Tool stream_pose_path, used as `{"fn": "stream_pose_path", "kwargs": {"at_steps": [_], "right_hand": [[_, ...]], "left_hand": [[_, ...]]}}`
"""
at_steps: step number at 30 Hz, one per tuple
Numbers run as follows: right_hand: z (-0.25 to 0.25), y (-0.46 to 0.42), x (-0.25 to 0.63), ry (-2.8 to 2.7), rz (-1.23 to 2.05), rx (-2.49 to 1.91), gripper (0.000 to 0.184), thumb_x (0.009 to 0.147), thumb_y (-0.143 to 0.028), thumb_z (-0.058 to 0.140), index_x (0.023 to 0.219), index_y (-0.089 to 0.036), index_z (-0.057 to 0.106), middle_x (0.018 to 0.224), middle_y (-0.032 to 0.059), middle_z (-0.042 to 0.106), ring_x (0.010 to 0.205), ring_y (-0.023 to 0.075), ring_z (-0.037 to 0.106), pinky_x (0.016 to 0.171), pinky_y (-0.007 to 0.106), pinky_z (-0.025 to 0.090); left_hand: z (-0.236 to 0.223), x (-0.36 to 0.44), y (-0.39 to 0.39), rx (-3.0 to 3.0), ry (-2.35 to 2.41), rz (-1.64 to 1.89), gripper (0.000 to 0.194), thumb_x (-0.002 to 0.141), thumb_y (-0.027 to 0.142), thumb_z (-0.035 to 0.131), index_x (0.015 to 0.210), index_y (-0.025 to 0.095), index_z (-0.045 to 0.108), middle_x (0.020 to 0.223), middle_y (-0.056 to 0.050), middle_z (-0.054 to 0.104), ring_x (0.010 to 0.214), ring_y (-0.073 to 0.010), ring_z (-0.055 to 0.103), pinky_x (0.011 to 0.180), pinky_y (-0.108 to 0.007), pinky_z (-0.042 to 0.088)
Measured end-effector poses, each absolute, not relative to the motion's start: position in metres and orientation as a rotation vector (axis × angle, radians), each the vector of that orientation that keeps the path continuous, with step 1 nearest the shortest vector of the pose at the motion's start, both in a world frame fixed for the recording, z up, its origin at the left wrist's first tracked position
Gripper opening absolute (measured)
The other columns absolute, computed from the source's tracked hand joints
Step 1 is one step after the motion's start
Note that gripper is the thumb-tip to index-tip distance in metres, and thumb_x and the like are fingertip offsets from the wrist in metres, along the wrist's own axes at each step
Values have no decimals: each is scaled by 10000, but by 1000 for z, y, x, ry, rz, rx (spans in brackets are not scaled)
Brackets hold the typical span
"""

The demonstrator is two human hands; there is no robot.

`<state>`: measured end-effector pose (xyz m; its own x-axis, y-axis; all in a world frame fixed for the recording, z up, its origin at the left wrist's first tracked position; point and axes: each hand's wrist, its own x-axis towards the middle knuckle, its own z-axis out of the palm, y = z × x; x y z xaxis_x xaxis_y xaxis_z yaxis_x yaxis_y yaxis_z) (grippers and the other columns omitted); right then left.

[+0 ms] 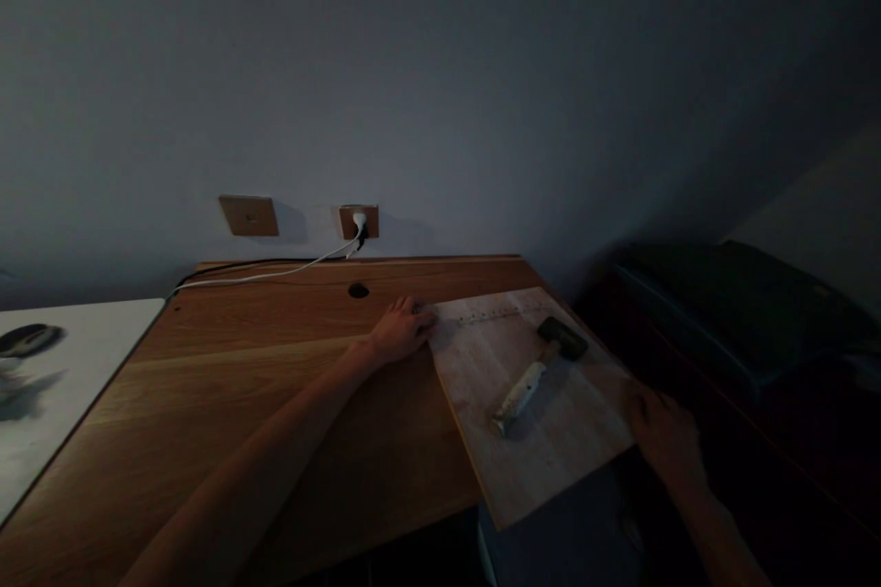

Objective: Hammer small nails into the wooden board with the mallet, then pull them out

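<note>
A thin pale wooden board [474,404] lies slanted on the brown desk, its near corner sticking out past the desk's front edge. Small dark marks run in a row near its far edge; whether they are holes or nails I cannot tell. On top of the board rests a mallet [520,396] with a dark blocky head and a light, worn handle; neither hand touches it. My left hand [403,330] is closed on the board's far left corner. At the right edge, in dim light, my right hand [664,436] grips the board, its fingers partly hidden by shadow.
The wooden desk [275,385] meets a grey wall. White and black cables run to a wall socket [359,222], beside another wall plate [249,215]. A white surface [83,367] adjoins at left. A dark bulky object [743,312] stands at right.
</note>
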<state>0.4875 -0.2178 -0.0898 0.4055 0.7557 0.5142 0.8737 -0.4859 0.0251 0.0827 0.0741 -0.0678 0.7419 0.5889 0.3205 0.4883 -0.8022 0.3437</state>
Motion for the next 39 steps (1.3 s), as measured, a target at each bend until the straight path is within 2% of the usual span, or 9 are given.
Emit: {"fn": "stream_pose_path", "kwargs": {"at_steps": [5, 11, 15, 18, 22, 26, 31, 35, 39], "right_hand": [[-85, -225, 439, -1570, -586, -2376, 386, 968, -333, 405, 1054, -180, 748, 1143, 199, 760, 1073, 369, 704, 934, 520, 542], [-77, -230, 355, -1543, -128, -2165, 417, 979, -478, 444, 1101, -208, 737, 1116, 178, 786, 1039, 359, 741, 939, 534, 580], [-67, -225, 316, -1428, 174, -2097, 415, 969, -563, 466, 1083, -285, 752, 1083, 119, 819, 984, 328, 781, 817, 451, 643], [-52, -203, 299, -1442, 211, -2065, 410, 949, -571, 479, 1034, -283, 759, 1033, 123, 827, 954, 336, 786, 773, 443, 643], [-24, -153, 273, -1625, 242, -1966, 364, 976, -501, 451, 985, -257, 721, 902, 100, 819, 758, 277, 773, 672, 376, 608], [-4, -90, 247, -1869, 136, -1940, 297, 1007, -384, 452, 895, -237, 685, 872, 81, 790, 763, 235, 748, 698, 319, 549], [-4, -21, 230, -2041, 88, -1983, 285, 1024, -374, 534, 854, -207, 691, 863, 109, 782, 809, 254, 734, 716, 315, 486], [-11, 0, 224, -2160, 71, -2024, 373, 1024, -423, 558, 758, -202, 696, 775, 122, 759, 729, 255, 712, 654, 312, 449], [-13, 1, 223, -2239, 67, -2000, 248, 1000, -302, 595, 810, -198, 715, 832, 115, 759, 783, 237, 705, 691, 293, 448]], "left_hand": [[-57, 24, 66, 2852, 950, 472, 390, 1011, 415, 545, 1359, 263, 635, 1250, -151, 609, 1167, -313, 574, 1019, -489, 454], [-37, -60, 63, 2856, 1407, 290, 442, 1052, 435, 414, 1382, 205, 597, 1163, -164, 656, 1101, -329, 632, 941, -493, 462], [-28, -104, 57, 2743, 1725, 163, 452, 1046, 432, 390, 1393, 216, 582, 1148, -162, 668, 1052, -337, 645, 920, -521, 457], [-28, -117, 51, 2651, 1879, 289, 452, 1032, 453, 392, 1327, 201, 624, 1204, -179, 652, 1121, -360, 606, 931, -540, 454], [-33, -113, 48, 2604, 1528, 567, 388, 1018, 463, 411, 1174, 225, 674, 1156, -117, 650, 1127, -286, 605, 943, -433, 485], [-39, -112, 48, 2566, 1236, 653, 227, 906, 338, 549, 1034, 224, 697, 1004, -72, 666, 951, -234, 640, 872, -361, 520], [-44, -120, 48, 2404, 1175, 660, 376, 720, 145, 558, 1062, 208, 702, 926, -38, 724, 804, -185, 683, 768, -278, 529], [-40, -125, 47, 2217, 1146, 685, 298, 747, 170, 553, 994, 203, 716, 888, -41, 775, 808, -192, 723, 775, -277, 553], [-38, -127, 49, 2114, 1140, 687, 283, 777, 237, 598, 1038, 214, 704, 904, -40, 798, 827, -209, 746, 816, -314, 580]]}}
